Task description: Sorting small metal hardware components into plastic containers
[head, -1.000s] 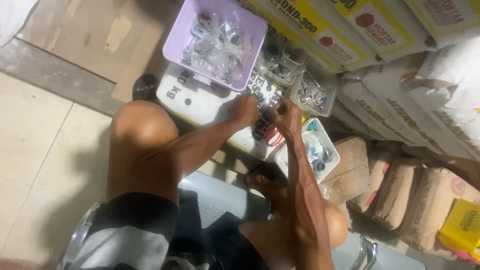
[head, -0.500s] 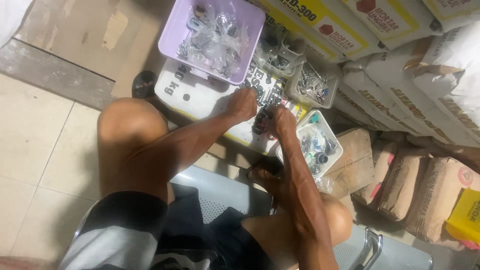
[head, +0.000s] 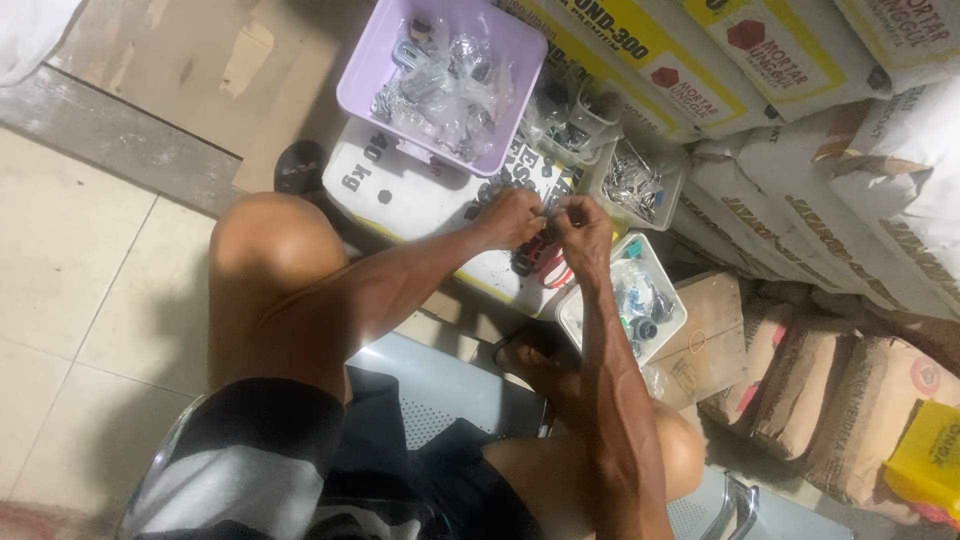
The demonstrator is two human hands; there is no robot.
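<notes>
My left hand (head: 512, 218) and my right hand (head: 583, 226) meet fingertip to fingertip over a white sack (head: 420, 200) lying flat on the floor. Both pinch a small item between them; it is too small to make out. Dark small parts (head: 535, 255) lie on the sack just under the hands. A purple tub (head: 520, 60) with bagged metal pieces stands beyond the left hand. A white tray (head: 570, 310) with small fittings sits beside my right wrist.
Stacked printed sacks (head: 800, 90) fill the far right, brown paper sacks (head: 810, 390) lie lower right. Two more clear tubs (head: 640, 180) of hardware stand behind the hands. I sit on a grey metal bench (head: 420, 390); tiled floor (head: 70, 260) lies left.
Both hands stay together over the white sack, shifting only slightly. The camera view has drifted a little.
</notes>
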